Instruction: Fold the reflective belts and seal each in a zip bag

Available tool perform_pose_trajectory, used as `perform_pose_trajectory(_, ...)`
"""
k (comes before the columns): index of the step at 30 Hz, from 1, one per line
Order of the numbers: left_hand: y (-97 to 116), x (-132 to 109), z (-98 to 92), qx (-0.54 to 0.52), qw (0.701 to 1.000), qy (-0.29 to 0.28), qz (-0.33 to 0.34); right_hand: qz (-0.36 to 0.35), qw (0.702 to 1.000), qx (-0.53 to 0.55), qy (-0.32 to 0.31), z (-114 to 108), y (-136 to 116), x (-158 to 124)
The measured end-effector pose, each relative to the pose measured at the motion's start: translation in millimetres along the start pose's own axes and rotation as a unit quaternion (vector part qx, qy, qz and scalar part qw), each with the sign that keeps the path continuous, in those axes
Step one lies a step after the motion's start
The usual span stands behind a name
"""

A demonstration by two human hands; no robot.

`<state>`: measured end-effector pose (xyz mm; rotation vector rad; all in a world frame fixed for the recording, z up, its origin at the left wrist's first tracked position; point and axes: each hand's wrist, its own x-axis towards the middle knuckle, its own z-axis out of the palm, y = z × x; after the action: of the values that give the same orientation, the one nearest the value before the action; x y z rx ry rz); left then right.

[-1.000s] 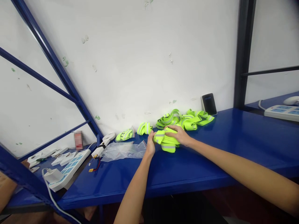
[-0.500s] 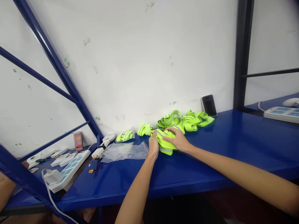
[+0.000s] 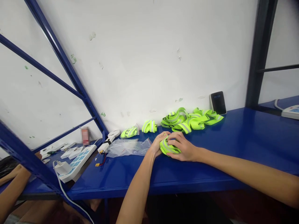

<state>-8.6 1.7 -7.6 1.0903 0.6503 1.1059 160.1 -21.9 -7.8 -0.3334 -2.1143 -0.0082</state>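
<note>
Between my two hands is a bundled neon-yellow reflective strap (image 3: 166, 148) with grey stripes, held just above or on the blue table. My left hand (image 3: 159, 143) wraps its left side. Curled over the right side and top are the fingers of my right hand (image 3: 183, 147). Behind them lies a loose tangle of the same reflective straps (image 3: 196, 119). A rolled reflective strap (image 3: 149, 126) sits left of the tangle, and beside it is a bagged reflective strap (image 3: 129, 132). Flat clear plastic bags (image 3: 128, 147) lie left of my left hand.
A phone-like device (image 3: 218, 102) leans on the wall at the back right. Left are a small white fan (image 3: 114, 134), a connector lead (image 3: 101, 161) and a power strip (image 3: 78, 163). Beyond the blue frame post (image 3: 63, 56), another person's arm (image 3: 17, 182) shows.
The strap in my hands has been gathered into a more compact bundle and drawn away from the tangle. My right hand's fingers have curled around it. The camera view has shifted slightly.
</note>
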Motion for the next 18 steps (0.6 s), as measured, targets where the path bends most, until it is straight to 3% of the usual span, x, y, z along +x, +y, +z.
perform_pose_trajectory(2,-2,1,-0.5,0.001,1.000,-0.002,-0.024,-0.012,1.000,-0.003,-0.006,-2,0,1)
perform_pose_trajectory(5,-3,2,0.7,0.018,0.998,-0.012,-0.059,-0.041,0.997,0.023,-0.065,-4,-1,1)
perform_pose_trajectory(9,1,0,3.7,0.053,0.996,-0.006,-0.066,-0.061,0.992,0.045,-0.104,-3,-1,-3)
perform_pose_trajectory(12,0,1,4.9,0.071,0.995,0.037,-0.060,-0.054,0.992,0.045,-0.109,-1,-1,-6)
perform_pose_trajectory(15,-3,7,4.1,0.108,0.989,0.099,-0.004,-0.001,0.994,0.044,-0.103,2,2,-5)
perform_pose_trajectory(17,0,10,1.8,0.187,0.962,0.188,0.073,0.059,0.994,0.050,-0.071,3,7,-3)
perform_pose_trajectory(18,3,10,0.1,0.252,0.932,0.230,0.120,0.090,0.994,0.050,-0.046,2,10,-2)
